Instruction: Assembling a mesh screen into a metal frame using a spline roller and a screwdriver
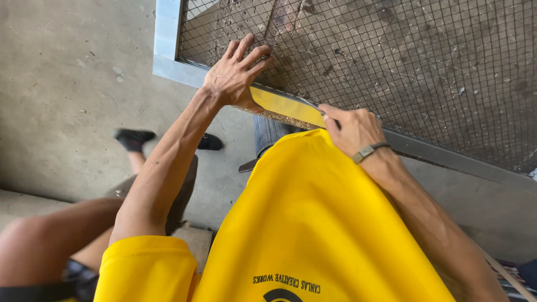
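Note:
My left hand [238, 72] lies flat with fingers spread on a wire mesh panel [403, 61], pressing at its lower edge. A strip of yellow tape [288, 106] runs along the grey metal frame [168, 61] between my two hands. My right hand [349, 127] pinches the right end of the yellow tape, a wristwatch [369, 151] on that wrist. The far end of the tape is hidden under my left palm. My yellow shirt [313, 223] fills the lower middle.
Concrete floor [67, 89] lies to the left and below the frame. Another person's leg and black-socked foot [133, 138] are at the left, close to my left arm. A wooden board [196, 237] sits near my knee. Dirt shows behind the mesh.

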